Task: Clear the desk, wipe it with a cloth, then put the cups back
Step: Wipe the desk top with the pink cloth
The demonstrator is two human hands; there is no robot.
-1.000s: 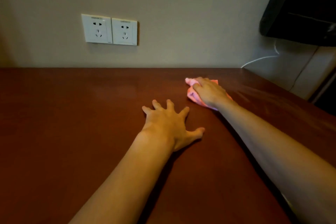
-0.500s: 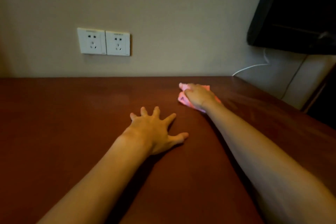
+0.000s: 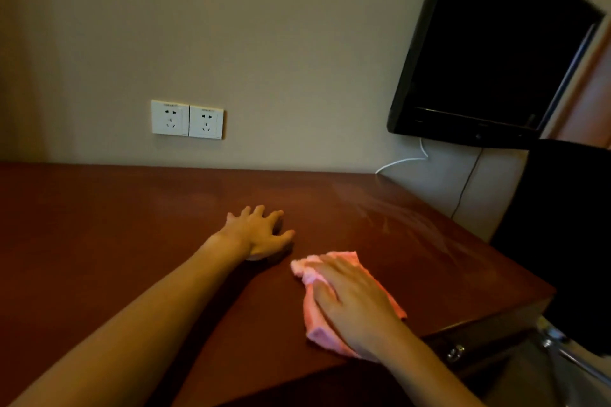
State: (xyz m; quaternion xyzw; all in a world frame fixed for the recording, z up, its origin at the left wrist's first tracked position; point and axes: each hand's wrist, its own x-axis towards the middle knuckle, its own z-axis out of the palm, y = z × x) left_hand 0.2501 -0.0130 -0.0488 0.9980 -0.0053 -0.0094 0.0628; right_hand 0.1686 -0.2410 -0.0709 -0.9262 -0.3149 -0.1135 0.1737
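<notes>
We are at the wiping step. Our right hand (image 3: 355,299) presses flat, fingers straight, on the pink cloth (image 3: 312,314) near the desk (image 3: 99,241) front-right corner. Our left hand (image 3: 259,235) rests spread on the desk, grasping nothing. No cups show. Next, we judge, sweep the cloth leftward.

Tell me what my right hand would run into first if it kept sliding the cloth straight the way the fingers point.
Probably the left hand. The right hand, flat on the pink cloth, points up and to the left across the desk. If it passed just beside that hand, only bare desk lies before the wall.
</notes>
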